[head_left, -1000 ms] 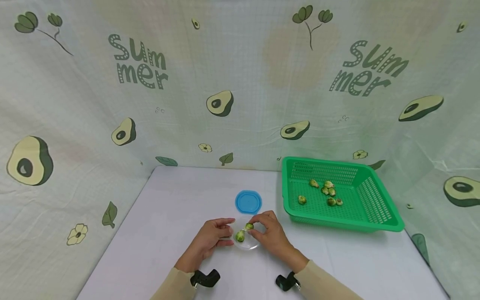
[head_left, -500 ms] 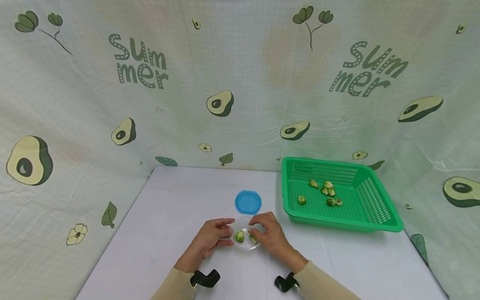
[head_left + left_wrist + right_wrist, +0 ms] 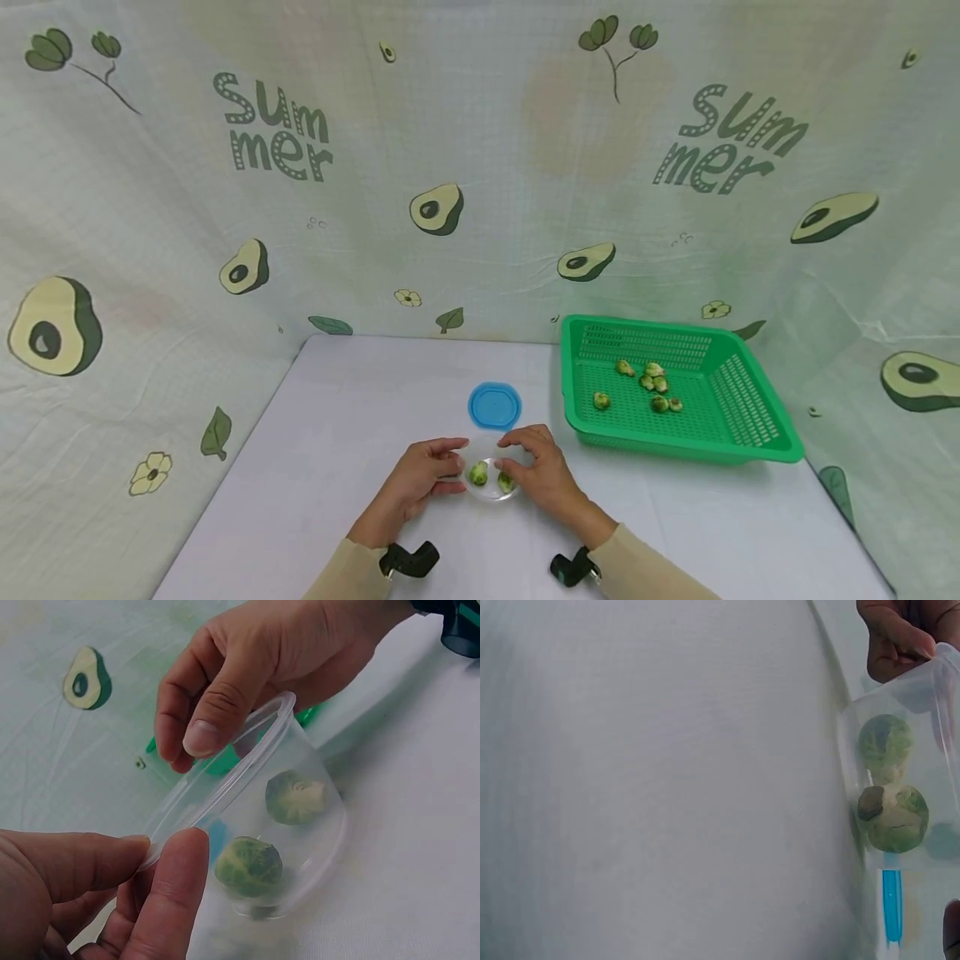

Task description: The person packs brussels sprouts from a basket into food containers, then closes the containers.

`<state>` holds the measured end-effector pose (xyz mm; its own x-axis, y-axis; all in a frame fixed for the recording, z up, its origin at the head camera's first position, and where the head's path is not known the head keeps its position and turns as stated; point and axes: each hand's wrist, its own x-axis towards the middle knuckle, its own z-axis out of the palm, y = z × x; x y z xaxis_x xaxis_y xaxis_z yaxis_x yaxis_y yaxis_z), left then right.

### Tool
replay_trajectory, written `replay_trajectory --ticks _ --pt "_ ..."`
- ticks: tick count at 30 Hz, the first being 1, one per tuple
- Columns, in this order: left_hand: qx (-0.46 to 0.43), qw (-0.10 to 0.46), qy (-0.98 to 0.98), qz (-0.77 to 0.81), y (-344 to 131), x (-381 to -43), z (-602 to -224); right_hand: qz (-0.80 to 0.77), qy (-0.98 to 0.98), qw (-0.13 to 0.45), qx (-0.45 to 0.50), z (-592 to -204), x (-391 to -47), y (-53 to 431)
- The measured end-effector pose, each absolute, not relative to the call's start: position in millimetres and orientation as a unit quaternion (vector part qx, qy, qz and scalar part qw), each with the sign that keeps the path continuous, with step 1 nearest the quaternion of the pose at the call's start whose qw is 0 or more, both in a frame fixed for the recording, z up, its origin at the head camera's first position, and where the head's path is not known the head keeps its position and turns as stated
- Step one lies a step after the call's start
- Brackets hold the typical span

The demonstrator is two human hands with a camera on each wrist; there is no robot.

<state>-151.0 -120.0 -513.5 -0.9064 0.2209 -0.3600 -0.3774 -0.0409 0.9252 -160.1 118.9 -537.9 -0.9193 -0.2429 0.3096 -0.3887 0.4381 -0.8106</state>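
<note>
A clear round plastic tub (image 3: 491,498) stands on the white table between both hands. Inside it, two Brussels sprouts lie on the bottom, a left sprout (image 3: 478,473) and a right sprout (image 3: 506,482). My left hand (image 3: 426,477) pinches the tub's rim between thumb and finger, as the left wrist view shows closely. The right hand (image 3: 546,471) hovers over the opposite rim with thumb and fingers apart and loosely bent. Nothing sits between its fingertips. In the right wrist view both sprouts (image 3: 897,819) show through the tub wall.
Just behind the tub lies a round blue lid (image 3: 495,406). A green plastic basket (image 3: 690,443) stands at the back right, with several Brussels sprouts (image 3: 654,383) spread on its floor. A cloth printed with avocados (image 3: 437,208) hangs behind the table.
The right hand's fingers have parted and let go of the second sprout, which dropped to the tub's bottom beside the first. The left hand keeps its hold on the rim.
</note>
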Motion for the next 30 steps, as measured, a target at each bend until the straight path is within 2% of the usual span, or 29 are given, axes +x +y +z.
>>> replay_trajectory --ticks 9,19,27,30 --pt "-0.058 0.206 0.660 0.720 -120 -150 -513 0.502 -0.845 0.063 0.172 -518 -156 120" --pt "-0.060 0.205 0.661 0.719 -120 -150 -514 0.488 -0.816 0.162 0.265 -480 -155 134" --pt "-0.058 0.205 0.662 0.719 -121 -149 -515 0.479 -0.794 0.217 0.304 -438 -180 173" --pt "-0.055 0.204 0.662 0.719 -121 -149 -515 0.474 -0.805 0.214 0.285 -421 -191 192"
